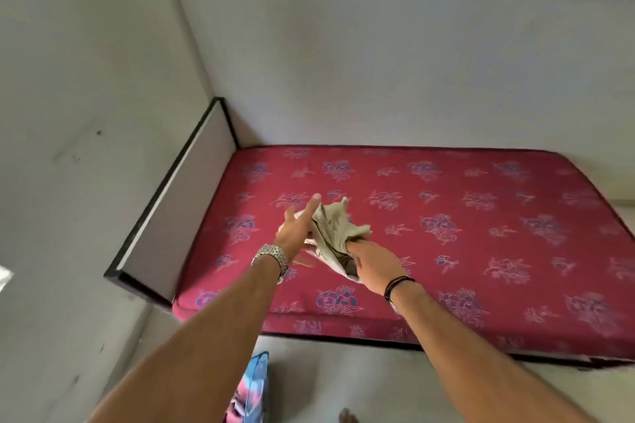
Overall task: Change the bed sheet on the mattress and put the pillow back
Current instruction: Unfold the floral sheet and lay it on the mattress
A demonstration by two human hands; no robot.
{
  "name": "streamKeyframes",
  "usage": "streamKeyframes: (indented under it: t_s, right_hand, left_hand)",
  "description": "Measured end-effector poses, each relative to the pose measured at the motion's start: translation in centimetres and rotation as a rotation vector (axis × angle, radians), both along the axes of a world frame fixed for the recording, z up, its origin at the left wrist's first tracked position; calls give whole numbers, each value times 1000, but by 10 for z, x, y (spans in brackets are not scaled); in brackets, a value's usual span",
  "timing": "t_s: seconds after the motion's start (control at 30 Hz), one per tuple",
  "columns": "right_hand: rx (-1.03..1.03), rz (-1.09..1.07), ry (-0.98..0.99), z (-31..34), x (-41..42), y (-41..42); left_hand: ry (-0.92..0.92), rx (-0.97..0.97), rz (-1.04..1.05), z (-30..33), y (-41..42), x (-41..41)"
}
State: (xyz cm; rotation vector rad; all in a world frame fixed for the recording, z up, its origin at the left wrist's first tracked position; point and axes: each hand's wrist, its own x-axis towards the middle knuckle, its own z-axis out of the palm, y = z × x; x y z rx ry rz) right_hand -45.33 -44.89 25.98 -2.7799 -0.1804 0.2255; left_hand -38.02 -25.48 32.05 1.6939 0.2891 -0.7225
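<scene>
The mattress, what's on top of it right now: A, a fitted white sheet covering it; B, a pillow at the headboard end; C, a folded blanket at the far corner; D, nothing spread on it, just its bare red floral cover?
D: the mattress shows its red floral cover from edge to edge, while the bundled pale sheet is still between the left hand and right hand above it.

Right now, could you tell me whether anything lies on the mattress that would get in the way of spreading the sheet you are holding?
Nothing visible does. The red mattress top is bare, and the bundled sheet hangs above it between both hands.
</scene>
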Motion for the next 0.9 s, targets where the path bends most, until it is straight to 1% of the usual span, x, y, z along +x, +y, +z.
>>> streamKeyframes:
  t_s: [0.07, 0.1, 0.17, 0.2, 0.23, 0.27, 0.3, 0.37, 0.4, 0.43, 0.5, 0.57, 0.6, 0.67, 0.7, 0.77, 0.8, 0.83, 0.9]
  right_hand:
    - [-21, 71, -143, -5, 2, -11]
    - [-7, 79, -172, -5, 2, -16]
    - [65, 76, -120, 2, 1, -22]
    - [138, 57, -31, 10, 2, -24]
    - [266, 12, 81, 17, 3, -26]
    - [437, -72, 198, 23, 5, -28]
    - [637, -175, 275, 29, 8, -30]
    - [918, -387, 285, 35, 20, -34]
    - [978, -488, 263, 33, 30, -38]
    - [1004, -566, 228, 33, 40, -39]
    - [993, -655, 146, 27, 63, -43]
    - [942, -718, 109, 21, 86, -46]
    - [954, -755, 128, 20, 98, -47]
    - [1066, -818, 191, 20, 119, -49]
    - [1104, -819, 188, 23, 127, -48]
    - [1068, -792, 109, 24, 144, -46]
    - [1001, -773, 45, 26, 151, -45]
    - [944, -744, -13, 28, 157, -44]
    - [826, -705, -101, 35, 168, -44]
  left_hand:
    - [-3, 8, -80, -6, -26, 7]
    - [-28, 26, -102, -13, -36, 12]
    - [-108, 39, -95, -24, -49, 18]
    - [-132, 37, -81, -33, -53, 22]
    - [-139, 28, -68, -38, -57, 23]
    - [-133, -5, -53, -41, -60, 25]
    - [-126, -47, -42, -46, -64, 29]
    - [-111, -107, -30, -49, -73, 36]
    - [-96, -131, -35, -50, -78, 41]
    - [-80, -167, -37, -52, -82, 48]
    - [-50, -228, -52, -51, -86, 66]
    - [-25, -261, -64, -48, -86, 88]
    - [-15, -269, -58, -45, -85, 101]
    - [6, -280, -32, -44, -79, 128]
    - [15, -295, -20, -46, -75, 142]
    - [18, -306, -17, -47, -70, 164]
    - [4, -287, -19, -47, -69, 176]
    - [-20, -253, -10, -51, -69, 187]
    - [-94, -119, -29, -53, -69, 205]
